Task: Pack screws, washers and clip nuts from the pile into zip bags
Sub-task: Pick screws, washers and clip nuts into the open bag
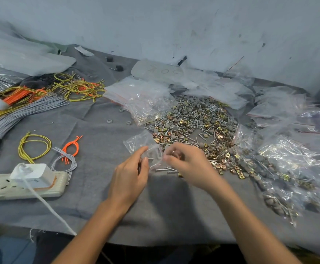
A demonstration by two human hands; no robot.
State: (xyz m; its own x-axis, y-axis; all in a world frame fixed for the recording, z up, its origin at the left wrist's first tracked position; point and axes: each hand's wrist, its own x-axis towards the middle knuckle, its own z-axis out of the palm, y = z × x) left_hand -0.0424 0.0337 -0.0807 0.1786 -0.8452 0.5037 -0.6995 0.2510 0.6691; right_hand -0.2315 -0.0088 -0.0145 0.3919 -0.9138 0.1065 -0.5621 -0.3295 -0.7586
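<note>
A pile of screws, grey washers and brass clip nuts [195, 124] spreads over the grey cloth at centre. In front of it my left hand [130, 174] pinches the mouth of a small clear zip bag [142, 143]. My right hand [187, 161] is curled at the bag's opening, holding small brass parts in its fingers. A few loose screws [166, 170] lie on the cloth just below the bag.
Filled zip bags [284, 168] heap up on the right, empty bags [136, 92] lie behind the pile. Wire bundles [31, 100] and short wire loops [35, 147] lie to the left. A power strip with a white charger [31, 176] sits at front left. Table edge runs along the front.
</note>
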